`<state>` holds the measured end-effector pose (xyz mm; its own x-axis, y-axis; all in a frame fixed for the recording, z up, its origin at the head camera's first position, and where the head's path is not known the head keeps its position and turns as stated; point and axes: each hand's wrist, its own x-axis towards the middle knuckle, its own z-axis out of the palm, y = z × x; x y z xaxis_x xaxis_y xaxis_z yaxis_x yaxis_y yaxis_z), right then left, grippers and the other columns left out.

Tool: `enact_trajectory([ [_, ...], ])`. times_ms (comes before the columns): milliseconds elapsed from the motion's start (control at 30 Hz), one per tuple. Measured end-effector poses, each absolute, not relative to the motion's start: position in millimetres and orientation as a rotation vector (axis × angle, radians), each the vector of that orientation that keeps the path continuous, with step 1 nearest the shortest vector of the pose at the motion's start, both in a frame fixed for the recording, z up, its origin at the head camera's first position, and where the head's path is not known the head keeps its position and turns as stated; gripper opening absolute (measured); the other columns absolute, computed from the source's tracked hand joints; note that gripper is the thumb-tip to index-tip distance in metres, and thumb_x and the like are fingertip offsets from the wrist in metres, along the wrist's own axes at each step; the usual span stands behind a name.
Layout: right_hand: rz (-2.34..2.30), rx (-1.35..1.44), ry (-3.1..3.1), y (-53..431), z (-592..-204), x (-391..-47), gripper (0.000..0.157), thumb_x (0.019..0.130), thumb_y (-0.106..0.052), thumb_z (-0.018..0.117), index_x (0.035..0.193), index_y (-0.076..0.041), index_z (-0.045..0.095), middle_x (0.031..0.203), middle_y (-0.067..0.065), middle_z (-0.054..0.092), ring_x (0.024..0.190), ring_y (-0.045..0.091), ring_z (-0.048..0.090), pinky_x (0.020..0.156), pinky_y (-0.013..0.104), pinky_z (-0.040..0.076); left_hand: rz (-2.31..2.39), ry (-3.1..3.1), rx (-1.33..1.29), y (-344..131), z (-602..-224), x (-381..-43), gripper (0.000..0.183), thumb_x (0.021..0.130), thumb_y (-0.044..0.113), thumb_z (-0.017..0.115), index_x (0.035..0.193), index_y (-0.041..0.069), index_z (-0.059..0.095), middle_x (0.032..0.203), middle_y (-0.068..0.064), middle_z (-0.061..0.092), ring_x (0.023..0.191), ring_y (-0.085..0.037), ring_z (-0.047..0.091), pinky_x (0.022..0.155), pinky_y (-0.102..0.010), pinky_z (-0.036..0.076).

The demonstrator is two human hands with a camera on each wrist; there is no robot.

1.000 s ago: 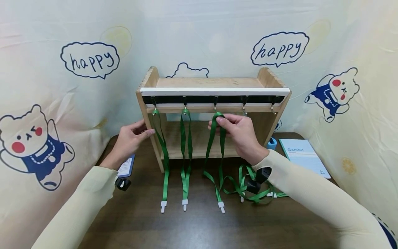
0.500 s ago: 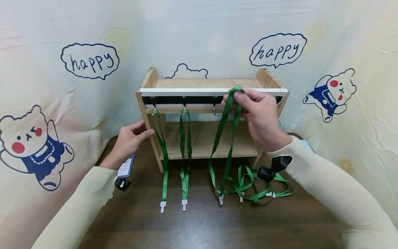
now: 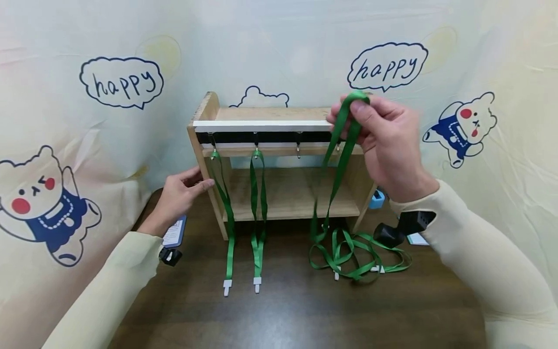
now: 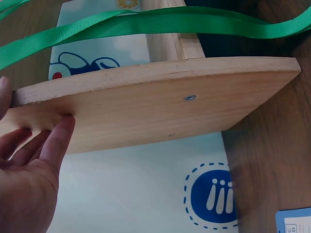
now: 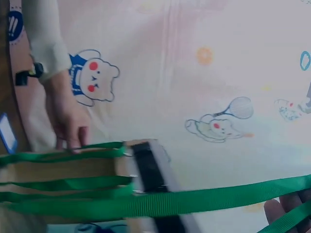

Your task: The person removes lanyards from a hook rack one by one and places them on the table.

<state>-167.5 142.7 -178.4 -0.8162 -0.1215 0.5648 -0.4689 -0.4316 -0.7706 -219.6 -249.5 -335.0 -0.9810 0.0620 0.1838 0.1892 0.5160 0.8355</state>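
My right hand (image 3: 392, 140) pinches the top of a green lanyard (image 3: 346, 150) between thumb and fingers, in front of the rack's upper right. Its two strands hang down toward the table. At the left, my left hand (image 3: 180, 196) grips the side panel of a wooden rack (image 3: 292, 194), thumb at the front edge; the left wrist view has its fingertips on the panel's (image 4: 146, 111) outer face. Two green lanyards, one (image 3: 230, 252) at the far left and another (image 3: 258, 261) beside it, hang from hooks. The third hook (image 3: 298, 148) is bare.
More green lanyards (image 3: 394, 268) lie tangled on the dark wooden table (image 3: 279, 315), right of centre. A blue-edged card (image 3: 175, 232) lies near my left wrist. Behind the rack's right side are a blue holder (image 3: 377, 199) and a partly hidden notebook (image 3: 417, 239).
My right hand has lifted the lanyard away from the third hook, up and to the right, drawing its lower end off the front of the table. The left hand has stayed on the rack.
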Motion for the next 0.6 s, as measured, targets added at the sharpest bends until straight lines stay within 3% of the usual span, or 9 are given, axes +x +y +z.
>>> enact_trajectory([
  [133, 2.354, 0.809, -1.630, 143, -209, -169, 0.017, 0.099, -0.005, 0.063, 0.108, 0.006, 0.073, 0.095, 0.011, 0.078, 0.090, 0.024, 0.077, 0.086, 0.036, 0.062, -1.475, -2.623, -0.210, -249, -335, -220, 0.067, 0.093, 0.051, 0.067, 0.152, 0.022, 0.048, 0.138, -0.010, 0.065, 0.115, -0.018, 0.063, 0.086, -0.013, 0.055],
  [300, 2.483, 0.678, -1.773, 146, -250, -169, 0.016, 0.100, -0.009, 0.063, 0.109, -0.002, 0.075, 0.099, 0.006, 0.079, 0.094, 0.020, 0.077, 0.090, 0.036, 0.060, -1.457, -2.643, -0.192, -249, -333, -220, 0.068, 0.093, 0.052, 0.067, 0.152, 0.023, 0.048, 0.140, -0.010, 0.064, 0.117, -0.020, 0.063, 0.093, -0.025, 0.058],
  [433, 2.573, 0.578, -1.859, 144, -279, -168, 0.014, 0.101, -0.010, 0.063, 0.106, -0.008, 0.076, 0.101, 0.003, 0.079, 0.096, 0.017, 0.077, 0.093, 0.037, 0.059, -1.460, -2.632, -0.201, -249, -333, -220, 0.067, 0.094, 0.050, 0.067, 0.152, 0.022, 0.048, 0.139, -0.011, 0.065, 0.116, -0.018, 0.063, 0.089, -0.018, 0.057],
  [600, 2.563, 0.434, -2.019, 137, -320, -173, 0.021, 0.101, -0.011, 0.062, 0.114, 0.003, 0.070, 0.099, 0.001, 0.079, 0.095, 0.015, 0.077, 0.088, 0.033, 0.061, -1.466, -2.618, -0.214, -249, -334, -219, 0.066, 0.095, 0.048, 0.067, 0.152, 0.020, 0.049, 0.138, -0.012, 0.065, 0.113, -0.013, 0.063, 0.083, -0.009, 0.053],
])
